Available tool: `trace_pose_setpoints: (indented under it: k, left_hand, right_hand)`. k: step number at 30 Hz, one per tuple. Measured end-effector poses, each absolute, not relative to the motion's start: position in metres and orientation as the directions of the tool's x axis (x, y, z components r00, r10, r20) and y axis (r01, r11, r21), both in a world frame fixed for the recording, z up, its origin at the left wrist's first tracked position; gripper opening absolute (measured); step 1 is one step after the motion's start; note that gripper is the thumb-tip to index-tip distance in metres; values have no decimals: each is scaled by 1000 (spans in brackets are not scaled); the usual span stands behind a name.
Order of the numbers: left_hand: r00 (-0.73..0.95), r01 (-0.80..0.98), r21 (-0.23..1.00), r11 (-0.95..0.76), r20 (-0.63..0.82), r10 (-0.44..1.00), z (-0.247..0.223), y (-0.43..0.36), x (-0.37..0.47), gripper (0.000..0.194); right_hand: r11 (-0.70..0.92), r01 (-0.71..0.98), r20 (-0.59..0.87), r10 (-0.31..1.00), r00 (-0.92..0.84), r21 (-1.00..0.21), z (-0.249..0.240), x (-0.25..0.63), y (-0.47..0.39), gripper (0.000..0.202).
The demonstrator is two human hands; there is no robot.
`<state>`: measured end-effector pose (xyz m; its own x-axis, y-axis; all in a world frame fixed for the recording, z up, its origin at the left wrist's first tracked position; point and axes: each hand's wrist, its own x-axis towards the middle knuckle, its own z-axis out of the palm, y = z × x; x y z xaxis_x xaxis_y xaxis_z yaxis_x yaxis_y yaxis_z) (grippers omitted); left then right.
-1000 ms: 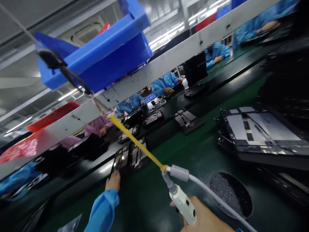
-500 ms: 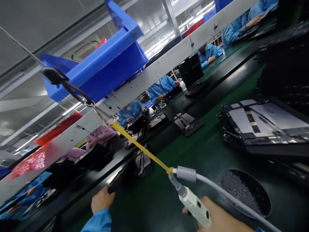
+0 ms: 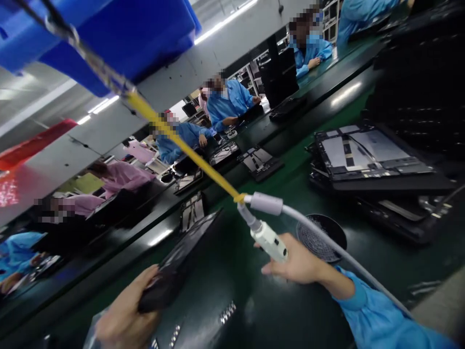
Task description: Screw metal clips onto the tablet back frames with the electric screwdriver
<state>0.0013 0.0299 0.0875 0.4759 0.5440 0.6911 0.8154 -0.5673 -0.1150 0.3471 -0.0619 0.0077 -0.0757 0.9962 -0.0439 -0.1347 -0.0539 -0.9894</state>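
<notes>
At the lower left, my left hand (image 3: pixel 127 310) grips a dark flat device (image 3: pixel 178 266) by its near end, the device tilted up over the green work surface (image 3: pixel 254 310). My right hand (image 3: pixel 300 259) is closed round a white electric screwdriver (image 3: pixel 269 241), whose tip is hidden. A yellow strap (image 3: pixel 181 145) and a grey cable (image 3: pixel 323 237) run from the top of the tool. Behind my right hand lies a round dish of small screws (image 3: pixel 321 237).
Opened devices (image 3: pixel 370 152) are stacked at the right, beside a tall black stack (image 3: pixel 417 87). Small metal parts (image 3: pixel 227 312) lie near the front. A blue bin (image 3: pixel 127 43) hangs above. Co-workers sit across the line.
My left hand has moved nearer and lower, with the dark device now plainly visible in it. The screwdriver and my right hand appear higher. The camera view has shifted.
</notes>
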Motion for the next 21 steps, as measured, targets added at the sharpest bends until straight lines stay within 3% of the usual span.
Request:
trace_pose_setpoints:
  k: [3,5,9,17,21]
  left_hand:
    - [629,661,-235,-713,691,355,60,0,59,27]
    - [709,551,-237,-800,638,300,41,-24,85,34]
    - [782,493,-144,-858,505,365,-2,-80,102,57]
    - [913,346,-199,-917,296,280,-51,-127,146,68]
    - [889,382,-159,-910,333,315,-54,-126,176,57]
  right_hand:
    - [52,-147,33,991,132,-988,10,371,-62,27]
    - [133,-165,85,959,270,-977,10,388,-63,34]
    - [281,-133,195,872,448,-951,4,419,-66,31]
    - [361,-70,262,784,562,-930,-10,430,-54,26]
    - [354,-31,278,783,557,-935,-12,427,-46,23]
